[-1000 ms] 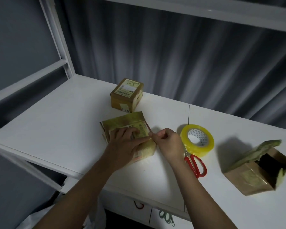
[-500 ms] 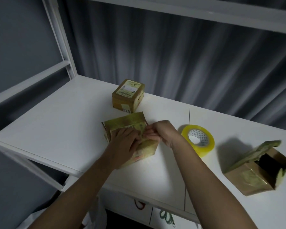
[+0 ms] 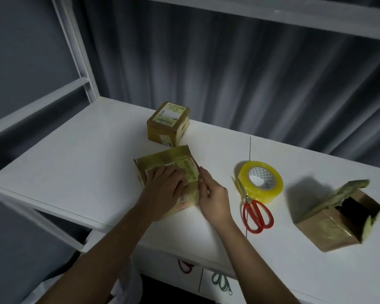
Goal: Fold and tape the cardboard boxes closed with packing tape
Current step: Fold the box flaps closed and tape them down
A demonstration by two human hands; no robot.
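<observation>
Since half a second ago the right hand (image 3: 213,197) has slid from the top of the box down to its right edge, uncovering the scissors (image 3: 256,210) that its forearm hid.

Largest in view is the white table (image 3: 75,172), with a seam running between its two panels. At its right stands an open box (image 3: 338,218), flaps raised and tilted, well apart from the hands. Near the middle lies the box being closed (image 3: 162,160), its flaps folded down and glossy with tape. At the back, just beyond it, sits a sealed box (image 3: 168,123) with a label on top. A roll of packing tape (image 3: 260,182) lies flat to the right of the middle box, and the red-handled scissors rest against its near side.

On the middle box the left hand (image 3: 162,189) lies flat on the top, fingers straight and pressing. At the right edge of that box the right hand has its fingers lightly bent against the side; whether it pinches a tape end cannot be told.
</observation>
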